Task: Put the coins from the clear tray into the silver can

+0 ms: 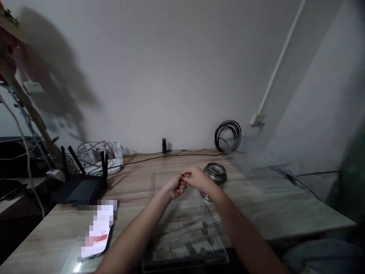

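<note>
My left hand is closed, its fingers curled, above a clear plastic tray. My right hand meets it, with the fingertips pinched together against the left thumb and forefinger. Whatever lies between the fingertips is too small or hidden to make out. Several coins are scattered in the near part of the tray, some silver and some copper-coloured. Just beyond my right wrist stands a coin bank with a slot in its round dark lid; my wrist and forearm partly cover its body.
On the left are a black router with upright antennas and a phone with a lit screen. A small dark bottle stands by the wall. A coiled black cable and a clear plastic sheet-like object are at right.
</note>
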Motion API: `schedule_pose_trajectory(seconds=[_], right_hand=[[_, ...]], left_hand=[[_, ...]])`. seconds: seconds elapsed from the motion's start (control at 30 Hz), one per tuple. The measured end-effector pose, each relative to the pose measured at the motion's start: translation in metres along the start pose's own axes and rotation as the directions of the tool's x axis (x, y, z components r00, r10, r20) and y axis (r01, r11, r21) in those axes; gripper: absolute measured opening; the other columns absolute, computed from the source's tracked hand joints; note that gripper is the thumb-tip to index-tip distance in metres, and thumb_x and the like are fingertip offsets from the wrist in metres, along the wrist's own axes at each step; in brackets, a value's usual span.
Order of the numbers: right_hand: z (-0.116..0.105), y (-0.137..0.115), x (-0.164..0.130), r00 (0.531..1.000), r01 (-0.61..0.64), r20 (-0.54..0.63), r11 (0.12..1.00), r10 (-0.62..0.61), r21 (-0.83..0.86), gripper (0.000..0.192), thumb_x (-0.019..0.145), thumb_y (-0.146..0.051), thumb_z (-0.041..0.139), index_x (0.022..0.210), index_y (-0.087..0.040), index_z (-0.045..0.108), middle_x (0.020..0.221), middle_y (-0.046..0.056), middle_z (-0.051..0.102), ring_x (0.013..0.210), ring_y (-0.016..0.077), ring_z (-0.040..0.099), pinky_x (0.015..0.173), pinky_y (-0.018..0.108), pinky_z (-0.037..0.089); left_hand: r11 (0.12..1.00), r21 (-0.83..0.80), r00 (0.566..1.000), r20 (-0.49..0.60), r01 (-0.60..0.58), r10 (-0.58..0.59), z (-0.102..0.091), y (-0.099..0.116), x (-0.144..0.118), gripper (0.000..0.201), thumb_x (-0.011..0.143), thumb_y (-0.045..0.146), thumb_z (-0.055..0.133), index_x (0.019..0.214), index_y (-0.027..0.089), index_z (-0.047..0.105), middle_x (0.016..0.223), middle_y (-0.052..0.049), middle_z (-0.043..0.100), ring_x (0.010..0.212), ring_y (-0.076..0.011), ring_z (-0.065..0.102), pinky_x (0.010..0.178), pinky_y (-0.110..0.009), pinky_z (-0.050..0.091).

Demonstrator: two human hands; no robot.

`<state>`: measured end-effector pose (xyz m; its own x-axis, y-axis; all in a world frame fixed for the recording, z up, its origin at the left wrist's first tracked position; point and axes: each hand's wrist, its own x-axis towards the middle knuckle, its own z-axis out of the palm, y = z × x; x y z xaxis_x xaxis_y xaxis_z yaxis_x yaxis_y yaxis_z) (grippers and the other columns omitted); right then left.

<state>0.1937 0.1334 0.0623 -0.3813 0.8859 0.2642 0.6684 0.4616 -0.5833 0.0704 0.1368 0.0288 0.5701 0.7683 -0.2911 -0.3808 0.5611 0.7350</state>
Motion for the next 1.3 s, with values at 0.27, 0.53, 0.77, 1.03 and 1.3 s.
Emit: schedule_pose_trajectory(seconds=[0.27,0.53,0.77,1.03,1.3], right_hand=[[0.009,0.004,-0.003,0.971,0.218,-0.117,0.973,-0.208,0.077,0.007,0.068,-0.019,0.057,0.067,-0.015,0.063,0.069,0.001,0.055,0.062,0.0100,0.050,0.057,0.021,0.037],[0.022,0.002,-0.013,0.975,0.199,-0.096,0.979,-0.201,-0.039,0.004,0.069,-0.016,0.054,0.068,-0.016,0.057,0.068,-0.001,0.051,0.060,0.0094,0.046,0.056,0.021,0.032],[0.018,0.005,-0.016,0.991,0.123,-0.042,0.990,-0.126,-0.063,0.004,0.069,-0.014,0.052,0.068,-0.017,0.055,0.068,-0.001,0.053,0.061,0.0100,0.045,0.055,0.021,0.030],[0.007,0.000,-0.025,0.993,0.093,0.079,0.987,-0.083,-0.131,0.009,0.066,-0.013,0.054,0.070,-0.017,0.062,0.067,0.000,0.060,0.060,0.0105,0.048,0.054,0.021,0.028],[0.005,-0.004,-0.024,0.992,0.117,0.000,0.944,-0.123,-0.308,0.017,0.074,-0.020,0.050,0.073,-0.023,0.067,0.071,0.002,0.064,0.066,0.0133,0.055,0.058,0.022,0.032]], left_hand=[[0.974,0.117,0.980,0.058,-0.195,0.189,-0.017,0.000,-0.009,0.011,0.061,0.027,0.043,0.063,0.017,0.038,0.046,0.008,0.023,0.034,-0.0029,0.014,0.035,-0.017,0.002],[0.973,0.202,0.991,-0.056,-0.107,0.121,-0.019,-0.011,-0.002,0.050,0.074,0.066,0.029,0.064,0.018,0.039,0.043,0.010,0.018,0.034,-0.0031,0.008,0.037,-0.016,0.000],[0.974,0.224,0.996,0.082,0.009,-0.028,-0.016,-0.009,-0.007,0.057,0.073,0.072,0.019,0.073,0.019,0.041,0.048,0.009,0.023,0.035,-0.0027,0.010,0.035,-0.013,0.001],[0.965,0.259,0.986,0.143,0.050,-0.089,-0.017,-0.015,-0.005,0.057,0.076,0.069,0.017,0.076,0.018,0.043,0.046,0.007,0.031,0.034,-0.0024,0.010,0.033,-0.013,0.002],[0.992,0.063,0.989,0.099,0.108,-0.114,-0.017,-0.007,-0.006,0.055,0.083,0.057,0.018,0.071,0.013,0.050,0.050,-0.001,0.047,0.032,-0.0011,0.014,0.031,-0.013,0.005]])
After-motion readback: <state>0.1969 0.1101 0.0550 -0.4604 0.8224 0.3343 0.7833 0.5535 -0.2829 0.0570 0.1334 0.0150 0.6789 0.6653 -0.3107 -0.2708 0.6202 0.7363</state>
